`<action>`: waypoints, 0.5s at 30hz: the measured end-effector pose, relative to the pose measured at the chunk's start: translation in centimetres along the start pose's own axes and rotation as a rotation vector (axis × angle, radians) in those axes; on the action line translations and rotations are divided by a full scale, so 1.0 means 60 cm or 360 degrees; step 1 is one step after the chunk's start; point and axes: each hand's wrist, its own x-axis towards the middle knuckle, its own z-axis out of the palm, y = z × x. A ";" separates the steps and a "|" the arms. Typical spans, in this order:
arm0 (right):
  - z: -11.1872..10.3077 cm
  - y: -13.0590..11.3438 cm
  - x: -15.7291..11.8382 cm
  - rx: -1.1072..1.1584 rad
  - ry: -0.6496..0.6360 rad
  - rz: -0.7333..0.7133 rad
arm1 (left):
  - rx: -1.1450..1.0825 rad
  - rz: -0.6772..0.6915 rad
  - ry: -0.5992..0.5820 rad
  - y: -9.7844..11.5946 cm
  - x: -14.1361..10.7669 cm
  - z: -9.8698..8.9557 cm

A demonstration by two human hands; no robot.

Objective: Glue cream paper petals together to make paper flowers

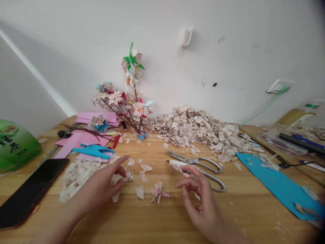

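Observation:
My left hand (pixel 105 183) is over the pile of pale dried petals (pixel 78 174), with its index finger stretched out and its thumb apart. My right hand (pixel 200 200) has loosely curved fingers with gaps between them. Its fingertips are by a white tool (pixel 177 165) with a dark tip and a small red light, partly hidden by the fingers; its kind I cannot make out. Between the hands lies a small handmade flower (pixel 157 192) with pinkish-white petals. A loose petal (pixel 140 192) lies left of it. Metal scissors (pixel 195 160) rest open behind my right hand.
A glass (pixel 142 130) holding petal flowers on twigs stands against the wall, left of a large heap of dried petals (pixel 195 127). Pink paper (pixel 98 117), blue cut paper (pixel 95 150), a phone (pixel 30 191) and a green pouch (pixel 17 145) are left. A blue sheet (pixel 276 184) lies right.

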 end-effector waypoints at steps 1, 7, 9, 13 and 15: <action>0.000 -0.001 0.000 0.0007 0.0004 -0.0001 | -0.0183 -0.0002 0.0037 0.003 0.000 0.000; 0.005 -0.010 -0.001 0.0059 -0.0051 0.0073 | -0.1217 -0.0114 0.0030 0.014 0.004 0.019; 0.006 -0.012 -0.003 0.0090 -0.0090 0.0126 | -0.1257 -0.0181 0.0056 0.016 0.006 0.026; 0.008 -0.010 -0.008 0.0110 -0.0127 0.0173 | -0.1158 -0.0245 0.0103 0.023 0.008 0.038; 0.008 -0.007 -0.009 0.0112 -0.0127 0.0178 | -0.1123 -0.0272 0.0135 0.025 0.008 0.044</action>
